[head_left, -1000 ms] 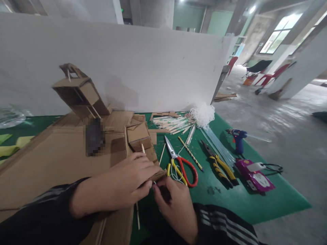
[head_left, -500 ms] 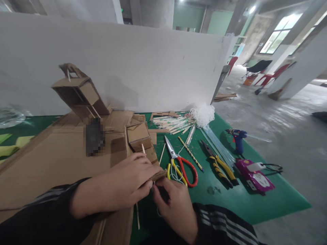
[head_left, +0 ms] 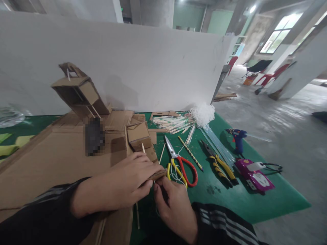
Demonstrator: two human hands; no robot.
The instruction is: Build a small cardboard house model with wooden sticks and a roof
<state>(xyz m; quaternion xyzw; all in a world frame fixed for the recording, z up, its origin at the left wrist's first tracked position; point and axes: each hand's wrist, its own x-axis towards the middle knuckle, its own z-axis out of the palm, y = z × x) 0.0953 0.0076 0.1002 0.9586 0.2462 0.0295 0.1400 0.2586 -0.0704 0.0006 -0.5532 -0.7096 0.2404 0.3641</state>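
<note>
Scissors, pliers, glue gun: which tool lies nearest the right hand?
The red-and-yellow-handled scissors: they lie just beyond the right hand, while the pliers and blue glue gun lie farther off to the right.

Reaches slightly farther right over the folded cardboard strip (head_left: pixel 157 175) with the fingers of the left hand (head_left: pixel 127 182) than a second ago, nearer its end. Holds the thumb of the right hand (head_left: pixel 176 206) a touch farther right, with a slightly wider gap between it and the left thumb. Shows more of the pale cord (head_left: pixel 156 211) just left of the right thumb, in a clearer curve below it, after barely showing any at first. Tilts the view very slightly, raising the cardboard tower (head_left: pixel 84 89) a little.
</note>
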